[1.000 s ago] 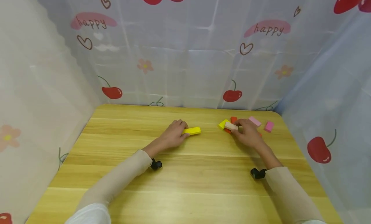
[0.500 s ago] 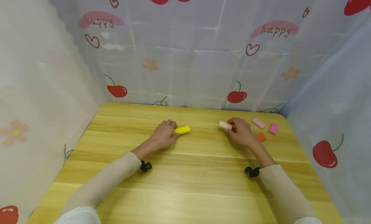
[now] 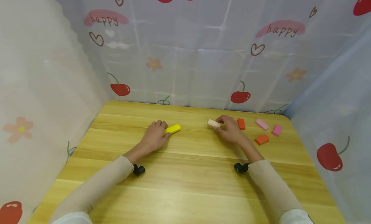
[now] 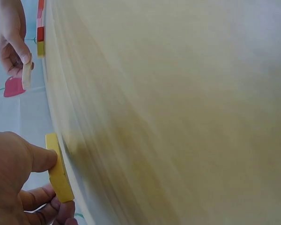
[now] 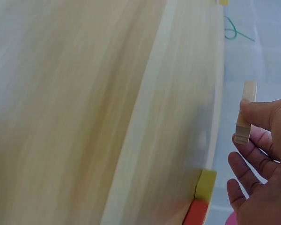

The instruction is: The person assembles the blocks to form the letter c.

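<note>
My left hand (image 3: 155,135) pinches a yellow block (image 3: 172,129) between thumb and fingers, left of the table's middle. In the left wrist view the block (image 4: 59,173) stands out past the thumb tip. My right hand (image 3: 230,130) grips a pale, unpainted wooden block (image 3: 214,123) by one end. The right wrist view shows thumb and forefinger on that block (image 5: 246,110), raised off the tabletop, the other fingers loosely bent. A second yellow block (image 5: 206,183) lies by a red-orange block (image 5: 196,212) below the right hand; the hand hides this yellow one in the head view.
Right of my right hand on the wooden table (image 3: 185,185) lie two orange blocks, one behind (image 3: 241,124) and one nearer (image 3: 262,139), with a light pink block (image 3: 262,124) and a darker pink block (image 3: 277,130). A printed curtain (image 3: 197,72) hangs along the back and sides.
My right hand has carried the pale block left, off the other blocks, uncovering the orange ones. My left hand has moved left with the yellow block. The head view has shifted slightly.
</note>
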{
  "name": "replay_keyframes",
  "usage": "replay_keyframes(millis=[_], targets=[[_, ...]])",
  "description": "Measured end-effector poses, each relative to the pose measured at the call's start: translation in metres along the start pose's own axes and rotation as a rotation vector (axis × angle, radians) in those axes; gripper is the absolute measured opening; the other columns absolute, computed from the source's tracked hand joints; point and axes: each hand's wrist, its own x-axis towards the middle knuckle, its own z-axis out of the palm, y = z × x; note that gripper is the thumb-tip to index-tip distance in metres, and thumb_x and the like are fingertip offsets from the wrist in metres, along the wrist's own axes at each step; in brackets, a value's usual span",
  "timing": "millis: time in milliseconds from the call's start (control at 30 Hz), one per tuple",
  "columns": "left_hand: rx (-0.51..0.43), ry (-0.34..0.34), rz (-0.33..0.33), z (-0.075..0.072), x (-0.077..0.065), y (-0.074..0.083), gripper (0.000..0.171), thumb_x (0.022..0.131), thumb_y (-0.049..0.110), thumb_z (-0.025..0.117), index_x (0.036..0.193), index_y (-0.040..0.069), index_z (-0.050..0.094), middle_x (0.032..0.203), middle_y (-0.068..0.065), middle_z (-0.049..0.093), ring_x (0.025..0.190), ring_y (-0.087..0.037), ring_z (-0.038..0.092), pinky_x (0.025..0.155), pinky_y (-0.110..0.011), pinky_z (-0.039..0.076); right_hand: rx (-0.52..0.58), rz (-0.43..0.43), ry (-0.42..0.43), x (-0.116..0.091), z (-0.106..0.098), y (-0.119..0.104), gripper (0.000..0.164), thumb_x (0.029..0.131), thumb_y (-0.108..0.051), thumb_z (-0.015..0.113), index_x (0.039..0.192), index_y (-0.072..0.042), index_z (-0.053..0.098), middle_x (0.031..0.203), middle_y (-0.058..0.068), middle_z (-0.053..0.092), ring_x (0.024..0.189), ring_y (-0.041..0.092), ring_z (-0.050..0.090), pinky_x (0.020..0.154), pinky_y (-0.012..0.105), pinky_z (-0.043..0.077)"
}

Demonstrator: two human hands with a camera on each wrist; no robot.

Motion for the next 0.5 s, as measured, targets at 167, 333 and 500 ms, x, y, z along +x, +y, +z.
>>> replay_keyframes(millis=[167, 333, 500], targets=[[0.023, 0.030, -0.020, -0.002, -0.003, -0.006, 0.037, 0.107, 0.034, 0.067, 0.128, 0.004, 0.065, 0.120, -0.016, 0.066, 0.102, -0.033, 0.059, 0.093, -0.048, 0.052, -0.006, -0.024, -0.026, 0.012, 0.014, -0.013, 0.029, 0.102, -0.020, 0.073, 0.124, -0.003, 0.067, 0.123, 0.018, 0.070, 0.119, 0.040, 0.056, 0.107, 0.060, 0.038], [0.036, 0.049, -0.009, -0.003, -0.004, -0.011, 0.037, 0.106, 0.032, 0.069, 0.126, 0.002, 0.065, 0.116, -0.016, 0.066, 0.098, -0.032, 0.058, 0.090, -0.045, 0.052, -0.036, -0.034, -0.075, 0.020, 0.027, -0.023, 0.029, 0.104, -0.024, 0.072, 0.126, -0.006, 0.067, 0.123, 0.015, 0.069, 0.115, 0.036, 0.055, 0.103, 0.058, 0.037], [0.022, 0.038, -0.023, -0.001, -0.006, -0.015, 0.036, 0.106, 0.031, 0.070, 0.125, 0.001, 0.063, 0.114, -0.017, 0.065, 0.096, -0.031, 0.057, 0.089, -0.044, 0.051, -0.066, -0.054, -0.110, 0.025, 0.036, -0.031, 0.029, 0.105, -0.026, 0.071, 0.127, -0.007, 0.067, 0.121, 0.013, 0.069, 0.112, 0.034, 0.056, 0.099, 0.056, 0.038]])
